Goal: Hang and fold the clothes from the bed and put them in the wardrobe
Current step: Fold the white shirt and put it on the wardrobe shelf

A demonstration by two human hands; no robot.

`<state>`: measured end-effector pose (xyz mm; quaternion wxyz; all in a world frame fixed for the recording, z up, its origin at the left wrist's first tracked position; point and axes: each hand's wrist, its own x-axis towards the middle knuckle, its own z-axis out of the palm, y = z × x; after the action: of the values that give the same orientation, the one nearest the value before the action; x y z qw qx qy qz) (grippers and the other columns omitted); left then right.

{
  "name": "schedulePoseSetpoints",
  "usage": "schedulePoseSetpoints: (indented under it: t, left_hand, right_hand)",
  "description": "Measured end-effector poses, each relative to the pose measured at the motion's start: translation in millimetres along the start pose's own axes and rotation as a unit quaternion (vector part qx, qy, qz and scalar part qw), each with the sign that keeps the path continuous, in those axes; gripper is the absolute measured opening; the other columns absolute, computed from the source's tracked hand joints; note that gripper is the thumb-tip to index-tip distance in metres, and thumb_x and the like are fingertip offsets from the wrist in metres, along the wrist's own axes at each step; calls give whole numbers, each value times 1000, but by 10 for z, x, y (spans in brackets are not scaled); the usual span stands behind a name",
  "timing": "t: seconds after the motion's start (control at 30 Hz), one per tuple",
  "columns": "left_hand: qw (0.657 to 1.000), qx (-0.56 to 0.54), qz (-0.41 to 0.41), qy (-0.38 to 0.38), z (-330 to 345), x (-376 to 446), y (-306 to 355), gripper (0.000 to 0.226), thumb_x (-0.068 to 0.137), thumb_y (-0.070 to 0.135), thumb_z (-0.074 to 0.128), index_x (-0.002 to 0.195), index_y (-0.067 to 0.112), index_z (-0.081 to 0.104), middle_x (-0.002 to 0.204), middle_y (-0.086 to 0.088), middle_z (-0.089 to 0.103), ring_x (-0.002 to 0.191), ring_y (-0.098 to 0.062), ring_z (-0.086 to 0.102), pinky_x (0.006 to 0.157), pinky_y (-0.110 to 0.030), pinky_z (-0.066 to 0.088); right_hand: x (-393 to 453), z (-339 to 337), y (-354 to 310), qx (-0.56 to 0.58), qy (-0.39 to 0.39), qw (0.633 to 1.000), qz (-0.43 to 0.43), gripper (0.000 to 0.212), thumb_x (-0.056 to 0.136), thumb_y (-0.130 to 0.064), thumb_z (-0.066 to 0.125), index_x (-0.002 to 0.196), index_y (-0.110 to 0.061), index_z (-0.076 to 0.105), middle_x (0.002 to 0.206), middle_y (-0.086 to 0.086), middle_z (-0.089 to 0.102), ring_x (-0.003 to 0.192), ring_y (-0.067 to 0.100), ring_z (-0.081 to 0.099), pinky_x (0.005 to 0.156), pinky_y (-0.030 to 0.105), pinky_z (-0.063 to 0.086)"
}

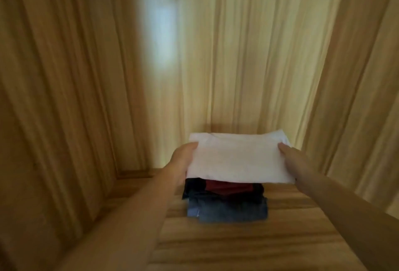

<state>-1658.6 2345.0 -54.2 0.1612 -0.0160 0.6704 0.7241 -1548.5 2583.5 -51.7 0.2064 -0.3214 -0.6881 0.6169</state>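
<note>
1. Already, folded blue denim [228,211], dark [194,189] and red garments [228,187] sit stacked on the wooden wardrobe shelf [237,247].
2. Left hand [182,162] and right hand [298,165] grip the folded white cloth [235,160] at its sides, atop that stack.
3. Hanging progress: not visible.

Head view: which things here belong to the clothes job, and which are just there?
Job:
- folded white garment, held by left hand and right hand
- stack beneath: red garment, dark garment, blue jeans
- wardrobe shelf

Just there:
- nothing else visible
</note>
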Motion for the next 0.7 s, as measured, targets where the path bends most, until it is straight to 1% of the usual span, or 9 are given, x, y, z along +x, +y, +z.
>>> schedulePoseSetpoints:
  t: [0.07,0.1,0.17,0.2,0.33,0.43,0.53,0.6,0.7]
  left_hand:
    - [999,-25,18,10,-34,320,85,18,97,29,55,98,13,61,95,-9,65,86,-27,63,69,-36,54]
    - [999,-29,27,11,-50,472,88,17,97,28,55,101,13,62,97,-9,66,88,-27,64,68,-35,53]
    - [999,-15,45,6,-53,733,37,24,98,25,53,117,13,61,106,-10,67,96,-29,64,74,-38,55]
    - [999,-1,53,4,-48,837,-7,25,99,23,51,121,14,60,107,-9,67,97,-29,64,77,-39,55]
    - [997,35,61,19,1,1139,-187,12,101,19,48,107,21,58,92,-1,63,85,-21,62,79,-37,54]
    - [998,36,41,22,34,1298,-336,9,101,22,47,105,24,55,92,0,62,85,-21,62,79,-39,55]
    - [997,64,17,29,30,1404,-578,23,101,25,47,121,18,56,98,-3,62,92,-25,62,85,-41,55]
    - [995,91,-13,35,10,1422,-785,33,101,26,47,129,11,55,105,-8,62,97,-28,62,88,-42,55]
    - [995,76,-63,16,-8,1396,-1075,36,101,29,48,130,9,55,108,-9,64,100,-29,62,91,-46,54]
  right_hand:
    - [272,187,-118,14,-7,1000,-16,54,102,-35,44,147,-6,36,144,12,45,118,29,49,89,36,37]
    - [389,267,-134,13,-11,999,-35,52,102,-33,44,146,-5,37,139,12,47,110,26,49,86,35,36]
    - [623,418,-78,1,-6,999,-52,50,102,-31,45,143,-3,41,129,11,51,101,23,47,84,35,38]
    - [738,484,-12,-4,-5,999,-48,49,101,-31,47,141,-2,43,129,12,53,100,23,48,84,36,40]
    - [1007,659,223,-8,6,1000,-20,47,99,-28,52,136,1,49,134,18,54,100,26,52,85,37,44]
    - [1156,707,332,-20,19,1000,-6,47,99,-24,53,137,3,48,136,20,52,112,32,54,85,34,42]
    - [1236,735,456,-53,21,998,21,48,98,-23,55,137,3,48,138,23,52,121,39,52,90,39,43]
    - [1260,745,618,-81,6,996,43,49,98,-26,56,137,3,49,137,22,52,116,38,54,87,38,43]
    - [1248,757,857,-117,-18,991,61,51,98,-35,54,135,-1,53,134,20,54,99,30,51,83,36,39]
